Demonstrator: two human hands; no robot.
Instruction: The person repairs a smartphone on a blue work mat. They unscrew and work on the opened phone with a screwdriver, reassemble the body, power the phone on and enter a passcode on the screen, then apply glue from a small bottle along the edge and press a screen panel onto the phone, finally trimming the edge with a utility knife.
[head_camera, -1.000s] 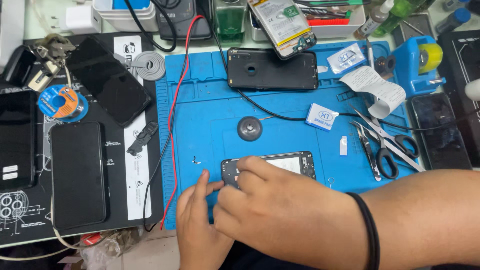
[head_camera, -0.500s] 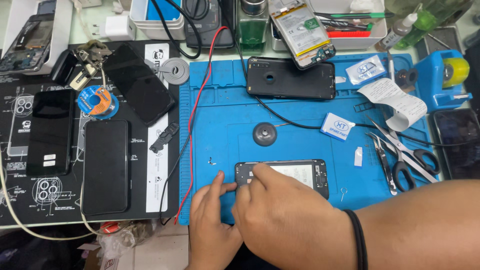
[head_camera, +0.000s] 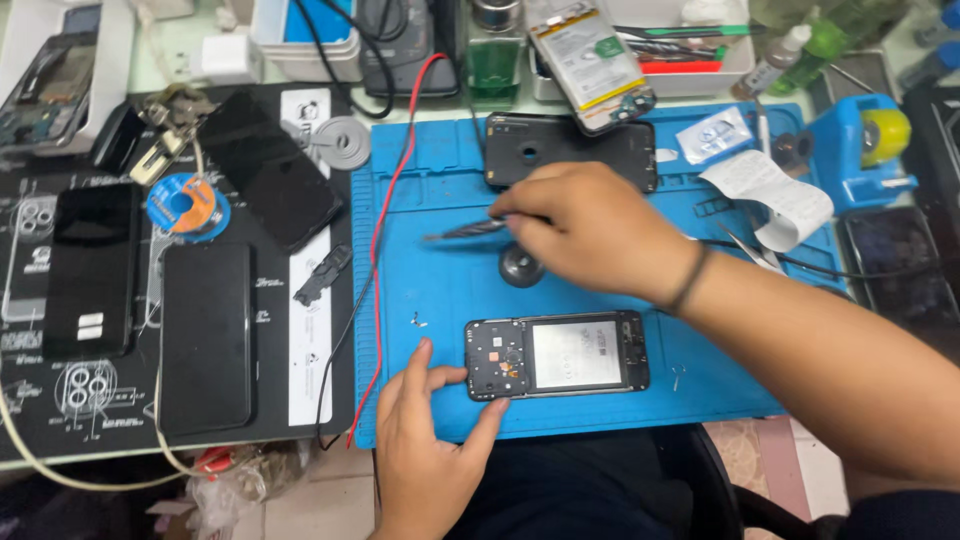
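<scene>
Left hand (head_camera: 425, 440) steadies opened phone (head_camera: 557, 355); right hand (head_camera: 590, 230) grips blurred tool (head_camera: 465, 231).

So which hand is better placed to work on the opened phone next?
Right hand, probably: it holds the screwdriver above the opened phone, while the left hand is steadying the phone's end.

A solder spool (head_camera: 187, 206) lies among dark phones (head_camera: 205, 335) on the black mat (head_camera: 130, 420). A tape dispenser (head_camera: 860, 145) and battery (head_camera: 590, 62) sit by the blue mat (head_camera: 430, 270).
</scene>
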